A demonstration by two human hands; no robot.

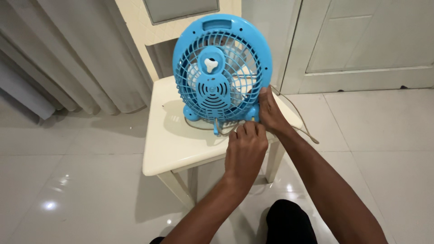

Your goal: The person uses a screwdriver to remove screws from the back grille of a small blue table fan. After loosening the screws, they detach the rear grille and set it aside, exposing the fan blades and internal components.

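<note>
One blue fan (221, 72), rear grille facing, upright on cream chair (181, 140).
Right hand (270, 113) clasps its lower rim, steadying it; left hand (245, 147) curls closed near the base, contents hidden.

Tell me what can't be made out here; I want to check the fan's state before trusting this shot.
- Head view: the fan shows only its rear grille; the front is turned away.
- What the left hand pinches at the fan's base is covered by its own fingers.
- The right hand hides the fan's lower right foot.
- The cord drops behind the chair; its plug is out of sight.
</note>
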